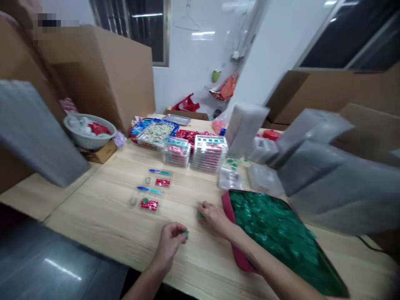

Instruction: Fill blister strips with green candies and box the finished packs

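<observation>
My left hand (170, 241) is closed in a pinch on a small green piece (185, 234) above the near part of the table. Further right, my right hand (212, 216) has its fingers curled at the tabletop, with another small green piece (201, 215) showing under them. Beside my right forearm lies a pink-rimmed tray (230, 208) full of shiny green pieces (268, 225). Ahead to the left are two clear blister trays, each with a blue pen (150, 190) and a red patterned packet (163, 182); a green piece (145, 201) sits on the nearer packet (150, 205).
Stacked clear packs (209, 154) stand at the table's middle back, near a tray of small pale pieces (158, 132). Tall stacks of plastic trays (328, 179) line the right side. A white basket (90, 139) and cardboard boxes (125, 79) stand on the left.
</observation>
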A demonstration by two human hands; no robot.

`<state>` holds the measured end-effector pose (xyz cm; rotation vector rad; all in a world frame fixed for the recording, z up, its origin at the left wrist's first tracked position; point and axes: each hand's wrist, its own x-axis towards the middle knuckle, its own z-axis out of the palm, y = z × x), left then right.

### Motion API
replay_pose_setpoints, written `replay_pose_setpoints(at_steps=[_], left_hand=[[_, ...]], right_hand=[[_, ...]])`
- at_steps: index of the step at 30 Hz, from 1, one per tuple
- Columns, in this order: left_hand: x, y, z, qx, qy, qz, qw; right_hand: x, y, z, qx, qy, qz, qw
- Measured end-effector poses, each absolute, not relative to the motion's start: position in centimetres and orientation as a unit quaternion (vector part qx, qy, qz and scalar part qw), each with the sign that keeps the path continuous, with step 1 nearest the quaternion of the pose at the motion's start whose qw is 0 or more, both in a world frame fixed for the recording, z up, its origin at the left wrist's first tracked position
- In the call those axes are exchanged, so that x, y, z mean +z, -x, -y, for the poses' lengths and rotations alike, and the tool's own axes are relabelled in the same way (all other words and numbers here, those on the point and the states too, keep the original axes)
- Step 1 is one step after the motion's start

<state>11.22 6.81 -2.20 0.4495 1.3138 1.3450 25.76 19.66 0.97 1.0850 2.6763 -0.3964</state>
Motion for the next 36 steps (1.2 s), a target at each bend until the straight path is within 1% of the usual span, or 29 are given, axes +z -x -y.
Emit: replay_pose_setpoints(at_steps=[2,3,5,6,8,11,12,14,15,17,20,22,24,25,28,30,33,36], left_hand=[[-2.4,-11.1,-6.6,0.577,-0.183,-0.558,0.567],[-2.4,-11.0,-6.5,0.581,-0.176,-0.557,0.567],[-2.4,-10.6,-6.4,0.590,-0.160,-0.552,0.567],[-2.3,-10.4,-6.3,0.594,-0.152,-0.550,0.567],[-2.3,-9.9,-6.2,0.596,-0.145,-0.549,0.568],[-2.3,-9.4,-6.3,0.591,-0.155,-0.550,0.569],[-2.3,-9.4,-6.3,0.591,-0.159,-0.550,0.568],[-2.5,-9.7,-6.4,0.592,-0.164,-0.549,0.567],[-2.6,-10.0,-6.4,0.594,-0.167,-0.546,0.567],[-2.7,-10.8,-6.3,0.588,-0.180,-0.541,0.574],[-2.4,-11.3,-6.1,0.525,-0.278,-0.554,0.583],[-1.8,-10.3,-6.1,0.455,-0.399,-0.607,0.515],[-1.1,-7.8,-6.5,0.394,-0.483,-0.676,0.393],[-0.8,-6.1,-6.8,0.373,-0.494,-0.710,0.336],[-0.6,-0.5,-8.3,0.356,-0.464,-0.775,0.239],[-1.1,2.5,-9.4,0.346,-0.451,-0.795,0.212],[-2.2,4.8,-10.7,0.342,-0.441,-0.799,0.223],[-2.8,5.4,-11.3,0.368,-0.419,-0.789,0.257]], right_hand=[[0.4,-25.0,-19.3,-0.128,-0.375,-0.911,0.117],[0.2,-24.7,-19.2,-0.143,-0.372,-0.911,0.111],[0.0,-24.4,-18.9,-0.209,-0.368,-0.904,0.062],[0.0,-24.3,-18.7,-0.261,-0.376,-0.889,0.025],[-0.1,-24.3,-18.2,-0.411,-0.412,-0.811,-0.057],[-0.5,-24.5,-16.9,-0.645,-0.444,-0.603,-0.153],[-0.6,-24.6,-16.3,-0.690,-0.442,-0.546,-0.175],[-0.9,-25.1,-15.4,-0.719,-0.443,-0.499,-0.196],[-1.0,-25.5,-15.0,-0.709,-0.447,-0.508,-0.196],[-1.1,-26.3,-14.6,-0.650,-0.459,-0.579,-0.179],[-0.7,-27.9,-14.6,-0.496,-0.463,-0.724,-0.127],[-0.3,-28.9,-14.8,-0.401,-0.463,-0.785,-0.098],[0.0,-29.5,-15.1,-0.340,-0.468,-0.811,-0.085],[0.0,-29.6,-15.1,-0.322,-0.469,-0.818,-0.084],[0.0,-29.5,-14.8,-0.299,-0.464,-0.829,-0.091],[0.0,-29.1,-14.3,-0.297,-0.460,-0.830,-0.104],[0.3,-28.6,-13.4,-0.308,-0.465,-0.822,-0.118],[0.5,-28.7,-12.8,-0.326,-0.475,-0.807,-0.126]])
